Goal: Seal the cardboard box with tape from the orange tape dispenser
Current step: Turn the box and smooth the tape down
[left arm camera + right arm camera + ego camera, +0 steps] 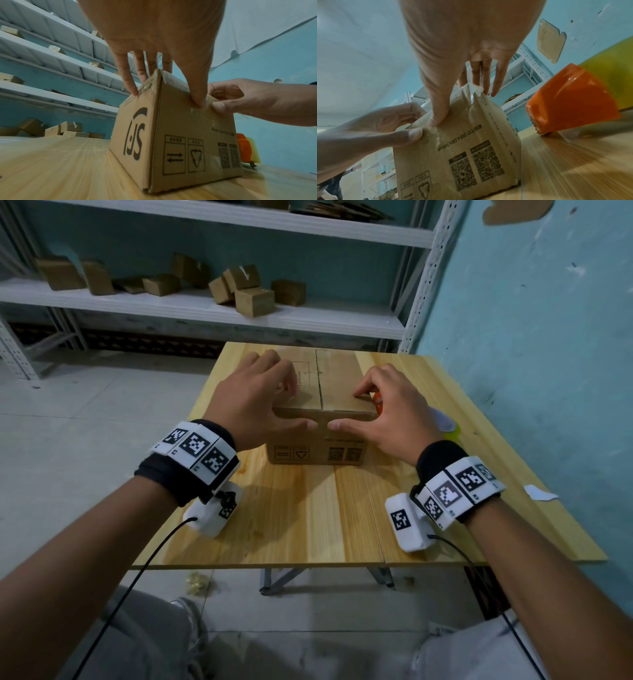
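Observation:
A brown cardboard box stands on the wooden table with its top flaps closed and a seam down the middle. My left hand holds its near left top edge, fingers over the top and side, thumb on the front face. My right hand holds the near right top edge the same way, thumb on the front. Both thumb tips almost meet below the seam. Crinkled clear tape shows at the box's top corner. The orange tape dispenser sits just right of the box, mostly hidden behind my right hand in the head view.
A yellowish tape roll lies by the dispenser near the table's right side. A blue wall runs close along the right. Metal shelves with several small cardboard boxes stand behind the table. A white scrap lies off the right edge.

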A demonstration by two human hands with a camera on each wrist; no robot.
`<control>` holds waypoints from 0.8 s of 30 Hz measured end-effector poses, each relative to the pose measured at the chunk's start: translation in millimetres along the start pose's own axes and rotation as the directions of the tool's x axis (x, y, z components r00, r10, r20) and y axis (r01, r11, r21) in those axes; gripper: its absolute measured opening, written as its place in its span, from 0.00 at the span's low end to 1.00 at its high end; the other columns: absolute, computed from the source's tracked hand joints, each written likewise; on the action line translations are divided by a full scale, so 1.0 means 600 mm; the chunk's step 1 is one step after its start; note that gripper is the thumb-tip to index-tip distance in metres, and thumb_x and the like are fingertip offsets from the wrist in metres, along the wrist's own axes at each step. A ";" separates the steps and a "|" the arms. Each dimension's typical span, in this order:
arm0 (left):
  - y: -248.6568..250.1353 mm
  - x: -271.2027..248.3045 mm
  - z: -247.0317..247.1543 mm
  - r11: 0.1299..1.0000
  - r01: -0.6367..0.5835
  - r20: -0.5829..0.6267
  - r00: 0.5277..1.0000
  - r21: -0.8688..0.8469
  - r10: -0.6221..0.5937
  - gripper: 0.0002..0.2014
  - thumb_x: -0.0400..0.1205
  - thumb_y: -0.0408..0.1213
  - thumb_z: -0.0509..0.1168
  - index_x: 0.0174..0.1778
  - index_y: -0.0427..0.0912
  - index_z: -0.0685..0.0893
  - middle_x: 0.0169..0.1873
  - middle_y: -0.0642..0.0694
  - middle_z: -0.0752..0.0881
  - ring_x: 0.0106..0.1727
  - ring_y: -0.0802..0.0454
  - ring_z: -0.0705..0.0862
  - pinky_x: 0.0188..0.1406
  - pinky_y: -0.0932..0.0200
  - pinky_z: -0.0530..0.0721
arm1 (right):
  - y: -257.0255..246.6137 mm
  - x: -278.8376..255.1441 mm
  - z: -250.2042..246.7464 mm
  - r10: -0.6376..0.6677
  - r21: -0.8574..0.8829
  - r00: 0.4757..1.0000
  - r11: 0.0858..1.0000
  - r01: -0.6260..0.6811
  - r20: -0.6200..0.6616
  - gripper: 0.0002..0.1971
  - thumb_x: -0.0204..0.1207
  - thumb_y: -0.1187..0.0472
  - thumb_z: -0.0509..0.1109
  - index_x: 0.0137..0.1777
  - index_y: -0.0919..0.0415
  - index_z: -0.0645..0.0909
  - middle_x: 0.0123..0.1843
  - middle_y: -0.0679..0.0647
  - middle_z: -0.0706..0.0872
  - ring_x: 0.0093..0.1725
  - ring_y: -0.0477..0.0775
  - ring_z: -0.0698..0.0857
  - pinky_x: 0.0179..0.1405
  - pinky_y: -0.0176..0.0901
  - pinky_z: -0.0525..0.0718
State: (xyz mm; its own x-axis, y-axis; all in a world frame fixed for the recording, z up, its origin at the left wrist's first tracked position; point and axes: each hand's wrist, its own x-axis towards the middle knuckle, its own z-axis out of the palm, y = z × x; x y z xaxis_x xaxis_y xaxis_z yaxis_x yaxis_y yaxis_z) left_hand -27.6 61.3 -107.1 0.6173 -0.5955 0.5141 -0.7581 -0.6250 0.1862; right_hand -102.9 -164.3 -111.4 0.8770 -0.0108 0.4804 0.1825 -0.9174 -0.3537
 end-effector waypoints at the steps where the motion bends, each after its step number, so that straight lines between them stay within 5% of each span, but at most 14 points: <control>1: 0.000 0.001 0.001 1.000 0.000 -0.001 1.000 0.007 0.000 0.26 0.67 0.63 0.70 0.51 0.48 0.77 0.55 0.49 0.77 0.54 0.50 0.71 0.41 0.56 0.73 | 0.000 0.000 0.000 -0.001 -0.001 1.000 1.000 0.001 -0.004 0.31 0.63 0.33 0.78 0.56 0.56 0.78 0.57 0.51 0.79 0.55 0.49 0.78 0.54 0.49 0.84; 24: 0.002 0.006 0.004 1.000 0.008 -0.026 1.000 0.019 -0.007 0.27 0.70 0.69 0.62 0.48 0.49 0.77 0.49 0.54 0.74 0.51 0.55 0.68 0.36 0.59 0.71 | -0.005 0.003 0.005 0.008 0.013 0.999 1.000 -0.008 -0.047 0.32 0.64 0.26 0.70 0.51 0.55 0.77 0.53 0.49 0.77 0.53 0.48 0.78 0.49 0.46 0.84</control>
State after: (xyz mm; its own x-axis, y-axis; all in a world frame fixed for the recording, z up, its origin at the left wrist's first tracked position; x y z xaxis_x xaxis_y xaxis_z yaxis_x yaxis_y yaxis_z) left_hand -25.7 57.4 -107.3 0.6171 -0.5778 0.5342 -0.7492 -0.6390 0.1742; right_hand -100.9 -160.5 -111.8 0.8565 -0.0373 0.5148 0.1814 -0.9120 -0.3680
